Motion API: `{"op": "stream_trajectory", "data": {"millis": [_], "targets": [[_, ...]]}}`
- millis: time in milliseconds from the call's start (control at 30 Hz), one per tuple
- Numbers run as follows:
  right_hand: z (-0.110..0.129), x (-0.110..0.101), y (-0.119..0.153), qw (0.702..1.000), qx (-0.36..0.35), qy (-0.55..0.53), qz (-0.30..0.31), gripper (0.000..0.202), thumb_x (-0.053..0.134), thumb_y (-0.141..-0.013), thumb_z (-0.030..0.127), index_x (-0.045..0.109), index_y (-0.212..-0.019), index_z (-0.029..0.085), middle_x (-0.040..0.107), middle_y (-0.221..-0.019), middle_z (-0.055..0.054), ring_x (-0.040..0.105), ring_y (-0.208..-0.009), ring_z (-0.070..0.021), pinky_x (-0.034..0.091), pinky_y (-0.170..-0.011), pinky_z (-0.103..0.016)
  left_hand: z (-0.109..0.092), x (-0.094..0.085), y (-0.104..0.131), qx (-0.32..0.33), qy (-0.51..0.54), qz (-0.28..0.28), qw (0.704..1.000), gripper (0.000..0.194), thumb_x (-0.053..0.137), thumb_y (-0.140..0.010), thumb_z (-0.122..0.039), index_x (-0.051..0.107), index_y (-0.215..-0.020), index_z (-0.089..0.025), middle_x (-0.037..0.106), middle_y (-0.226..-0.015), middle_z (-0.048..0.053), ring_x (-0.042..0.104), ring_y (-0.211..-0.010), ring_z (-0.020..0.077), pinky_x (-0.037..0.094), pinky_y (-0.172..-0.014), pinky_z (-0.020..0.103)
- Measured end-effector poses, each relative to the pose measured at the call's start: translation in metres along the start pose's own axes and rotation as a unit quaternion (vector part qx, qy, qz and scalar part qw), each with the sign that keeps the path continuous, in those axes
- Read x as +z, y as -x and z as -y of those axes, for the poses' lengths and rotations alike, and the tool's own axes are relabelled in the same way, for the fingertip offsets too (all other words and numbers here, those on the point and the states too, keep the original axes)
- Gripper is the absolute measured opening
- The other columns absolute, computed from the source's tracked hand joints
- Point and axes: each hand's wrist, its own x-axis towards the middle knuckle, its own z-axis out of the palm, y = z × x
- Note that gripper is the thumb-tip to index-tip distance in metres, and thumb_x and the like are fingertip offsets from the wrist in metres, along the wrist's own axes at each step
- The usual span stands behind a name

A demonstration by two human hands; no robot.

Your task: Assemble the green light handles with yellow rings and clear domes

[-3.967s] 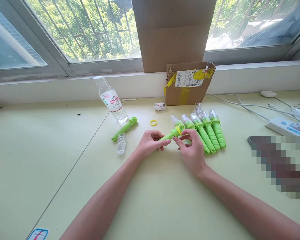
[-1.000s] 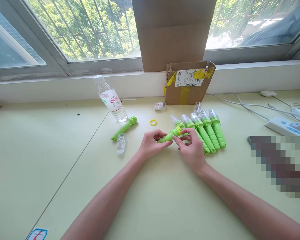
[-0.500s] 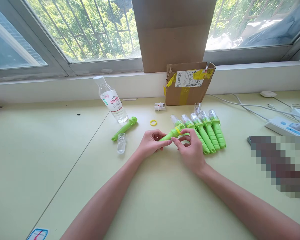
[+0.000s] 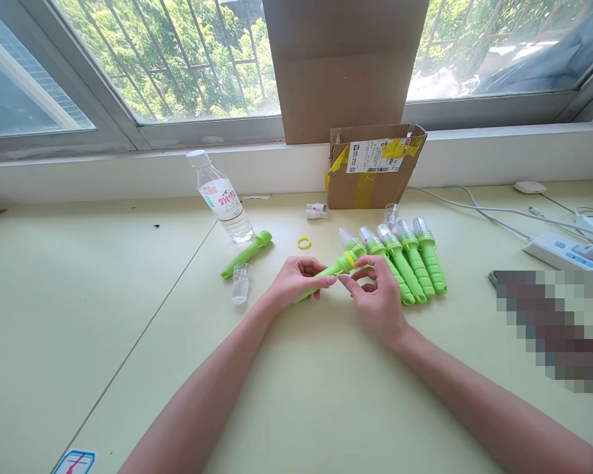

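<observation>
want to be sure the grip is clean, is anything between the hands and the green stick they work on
Nothing visible. The left hand is closed around the green stick itself, and the right hand pinches at its head, by the yellow ring. The row of finished sticks lies just behind, apart from the grip.

Head camera looks forward and down, close over the table (image 4: 128, 296).
</observation>
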Motion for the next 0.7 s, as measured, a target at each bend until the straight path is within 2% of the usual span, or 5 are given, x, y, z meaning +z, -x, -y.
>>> {"op": "stream_trajectory", "data": {"millis": [267, 400, 500, 600, 700], "targets": [[0.000, 0.000, 0.001, 1.000, -0.015, 0.009, -0.005, 0.019, 0.060, -0.084, 0.036, 0.049, -0.094, 0.024, 0.054, -0.105, -0.004, 0.061, -0.078, -0.0161, 0.051, -0.048, -0.025, -0.003, -0.002, 0.001, -0.006, -0.012, 0.022, 1.000, 0.034, 0.072, -0.069, -0.045, 0.066, -0.078, -0.014, 0.064, -0.065, 0.003, 0.056, -0.048, 0.0102, 0.043, -0.047, 0.023], [-0.002, 0.000, 0.000, 1.000, 0.010, 0.002, -0.001, 0.021, 0.061, -0.084, 0.038, 0.049, -0.092, 0.022, 0.060, -0.109, -0.005, 0.061, -0.067, -0.0138, 0.048, -0.044, -0.024, -0.001, 0.002, 0.001, 0.003, -0.061, 0.019, 0.998, 0.034, 0.067, -0.074, -0.047, 0.065, -0.082, -0.014, 0.063, -0.068, 0.002, 0.056, -0.051, 0.0104, 0.042, -0.047, 0.023], [-0.004, 0.000, 0.001, 1.000, 0.008, 0.005, -0.021, 0.021, 0.063, -0.083, 0.036, 0.050, -0.091, 0.022, 0.060, -0.112, -0.006, 0.059, -0.061, -0.0116, 0.046, -0.043, -0.024, 0.006, 0.010, 0.000, 0.078, -0.161, -0.026, 0.984, 0.032, 0.067, -0.074, -0.046, 0.063, -0.086, -0.016, 0.060, -0.069, 0.000, 0.052, -0.053, 0.0095, 0.041, -0.049, 0.022], [-0.003, 0.001, 0.002, 0.999, -0.007, 0.018, -0.039, 0.019, 0.063, -0.083, 0.034, 0.050, -0.090, 0.022, 0.059, -0.118, -0.005, 0.058, -0.060, -0.0106, 0.046, -0.044, -0.024, 0.015, 0.017, -0.003, 0.190, -0.283, -0.110, 0.934, 0.029, 0.074, -0.069, -0.035, 0.061, -0.089, -0.019, 0.061, -0.075, -0.001, 0.051, -0.062, 0.0100, 0.042, -0.058, 0.023], [-0.002, 0.002, 0.002, 0.999, -0.015, 0.024, -0.046, 0.018, 0.063, -0.083, 0.033, 0.050, -0.089, 0.022, 0.058, -0.118, -0.005, 0.057, -0.060, -0.0100, 0.047, -0.044, -0.025, 0.022, 0.019, -0.005, 0.239, -0.333, -0.178, 0.895, 0.020, 0.071, -0.069, -0.028, 0.058, -0.081, -0.019, 0.059, -0.074, -0.001, 0.050, -0.065, 0.0104, 0.039, -0.058, 0.022]]}}
